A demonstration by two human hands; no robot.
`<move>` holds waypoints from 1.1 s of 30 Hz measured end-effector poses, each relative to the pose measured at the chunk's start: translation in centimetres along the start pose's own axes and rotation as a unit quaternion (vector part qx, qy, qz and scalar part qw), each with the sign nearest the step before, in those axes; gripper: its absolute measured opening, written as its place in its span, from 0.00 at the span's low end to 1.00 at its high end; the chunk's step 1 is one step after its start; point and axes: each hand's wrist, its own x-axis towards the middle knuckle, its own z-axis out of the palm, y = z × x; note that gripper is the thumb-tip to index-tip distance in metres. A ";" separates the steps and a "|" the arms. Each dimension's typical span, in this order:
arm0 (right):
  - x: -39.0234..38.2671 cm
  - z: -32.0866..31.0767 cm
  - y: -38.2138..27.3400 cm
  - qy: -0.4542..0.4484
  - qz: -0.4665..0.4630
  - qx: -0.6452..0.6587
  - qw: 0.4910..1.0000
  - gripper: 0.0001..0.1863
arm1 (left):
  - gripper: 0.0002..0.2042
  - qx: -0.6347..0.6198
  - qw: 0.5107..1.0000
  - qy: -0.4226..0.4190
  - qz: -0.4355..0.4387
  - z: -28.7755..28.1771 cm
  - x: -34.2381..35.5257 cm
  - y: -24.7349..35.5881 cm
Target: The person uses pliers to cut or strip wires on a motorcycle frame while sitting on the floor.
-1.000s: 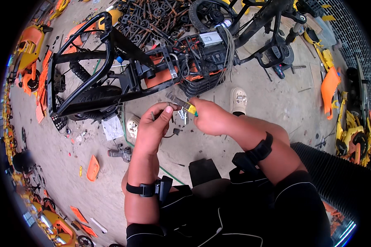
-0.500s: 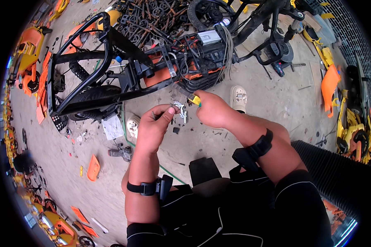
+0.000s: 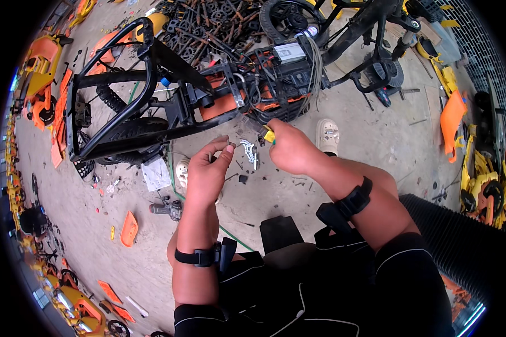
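Observation:
A motorcycle-like black tubular frame (image 3: 115, 147) lies across the floor ahead of me, with wiring and orange panels in its middle. My right hand (image 3: 294, 147) is closed round a yellow-handled tool (image 3: 270, 135), whose flat greyish head is blurred and reaches to the frame's near edge. To its left, my left hand (image 3: 209, 170) is pinched, thumb against finger; a small dark thing may be at the tips, too small to name. On the floor between the hands lies a little heap of silvery bolt-like pieces (image 3: 248, 150), touched by neither hand.
A dark power drill (image 3: 383, 96) lies beyond my right shoe (image 3: 328, 135). Near my left forearm is a grey-black tool (image 3: 167, 209). A green hose (image 3: 230, 234) crosses the floor. Rusty metal parts (image 3: 202, 33) are heaped behind the frame. Black ribbed tubing (image 3: 450, 241) stands at right.
My left hand has drawn slightly leftward, so the silvery pieces show more fully. The right hand keeps its grip on the yellow-handled tool, nearly in place. The view has shifted a little.

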 end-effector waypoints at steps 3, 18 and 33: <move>0.0 0.6 0.5 0.034 -0.039 -0.003 0.999 0.23 | 0.11 -0.002 1.000 -0.014 -0.004 0.2 0.1 0.8; 1.1 0.7 -0.5 0.186 -0.205 -0.079 0.958 0.28 | 0.08 -0.056 0.995 -0.047 0.061 0.7 2.1 1.5; 2.6 -0.6 -1.3 0.243 -0.231 -0.118 0.935 0.26 | 0.09 -0.041 0.994 -0.075 0.075 1.1 3.6 2.5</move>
